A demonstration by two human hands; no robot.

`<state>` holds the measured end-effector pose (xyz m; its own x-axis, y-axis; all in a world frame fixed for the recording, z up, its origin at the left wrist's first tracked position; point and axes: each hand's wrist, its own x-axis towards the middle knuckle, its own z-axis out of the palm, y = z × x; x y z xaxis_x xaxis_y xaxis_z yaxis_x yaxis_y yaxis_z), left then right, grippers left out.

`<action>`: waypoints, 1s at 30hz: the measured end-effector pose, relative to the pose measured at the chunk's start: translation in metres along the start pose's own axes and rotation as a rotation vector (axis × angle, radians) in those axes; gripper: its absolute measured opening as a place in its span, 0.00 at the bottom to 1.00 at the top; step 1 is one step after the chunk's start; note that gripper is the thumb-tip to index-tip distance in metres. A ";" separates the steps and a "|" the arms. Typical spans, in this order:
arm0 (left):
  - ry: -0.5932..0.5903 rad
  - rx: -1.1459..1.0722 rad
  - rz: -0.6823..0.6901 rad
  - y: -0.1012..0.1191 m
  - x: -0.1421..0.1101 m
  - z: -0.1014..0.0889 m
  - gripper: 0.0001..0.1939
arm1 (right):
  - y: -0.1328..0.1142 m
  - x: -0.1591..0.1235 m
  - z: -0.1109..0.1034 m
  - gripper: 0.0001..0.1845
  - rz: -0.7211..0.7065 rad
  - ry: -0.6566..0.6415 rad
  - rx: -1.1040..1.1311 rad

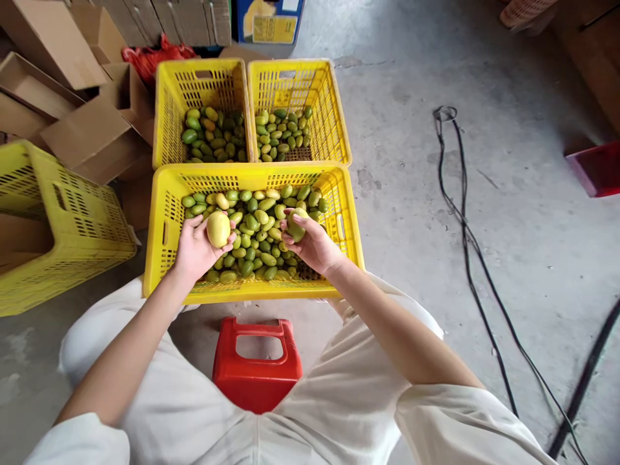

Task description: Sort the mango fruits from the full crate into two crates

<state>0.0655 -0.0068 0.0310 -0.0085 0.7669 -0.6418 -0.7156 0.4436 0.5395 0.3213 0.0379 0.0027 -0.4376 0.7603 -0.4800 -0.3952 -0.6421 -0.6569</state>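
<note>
- Here we are, both hands up over the near yellow crate (256, 296), apart from each other, one held fruit in each.
- Left hand (196, 242): palm turned up, fingers half curled, cradling a pale yellow fruit (218, 229); its long axis looks to run roughly away from the body.
- Right hand (312, 245): gripping a green fruit (297, 224), thumb over it, fingers behind; they hide part of it, so its axis is hard to call.
- Between and below the hands, the loose fruits (252, 223) lie every which way, green and yellow mixed.
- Straight ahead, past both hands: the far left crate (161, 116) and far right crate (335, 119), side by side against the near one, fruit in each. Left hand lines up nearer the former, right hand nearer the latter.
</note>
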 end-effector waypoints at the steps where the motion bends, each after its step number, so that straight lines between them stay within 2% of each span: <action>1: -0.004 -0.007 0.000 0.000 0.000 -0.002 0.13 | 0.000 0.000 0.000 0.22 -0.003 0.001 0.010; 3: -0.017 -0.004 0.011 -0.001 0.001 -0.006 0.14 | -0.001 0.000 -0.001 0.21 -0.010 -0.013 0.025; 6: -0.053 0.052 0.032 -0.003 0.005 -0.011 0.19 | -0.002 0.002 -0.003 0.22 0.010 -0.054 0.008; 11: -0.097 0.139 0.096 -0.008 0.009 -0.015 0.23 | 0.006 0.004 -0.005 0.30 0.072 -0.035 -0.039; 15: -0.122 0.166 0.114 -0.008 0.010 -0.017 0.23 | 0.013 0.004 -0.006 0.34 0.035 0.004 -0.016; 23: -0.057 0.167 0.142 -0.009 0.014 -0.020 0.13 | 0.008 0.006 -0.007 0.28 0.010 0.034 -0.075; 27: -0.039 0.197 0.137 -0.008 0.013 -0.018 0.21 | 0.008 0.004 -0.006 0.24 0.041 0.000 -0.088; 30: -0.042 0.208 0.118 -0.007 0.014 -0.020 0.20 | 0.007 0.003 -0.004 0.24 0.046 -0.031 -0.069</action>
<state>0.0567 -0.0084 0.0075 -0.0518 0.8358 -0.5466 -0.5520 0.4321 0.7131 0.3205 0.0356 -0.0061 -0.4791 0.7262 -0.4930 -0.3182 -0.6672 -0.6735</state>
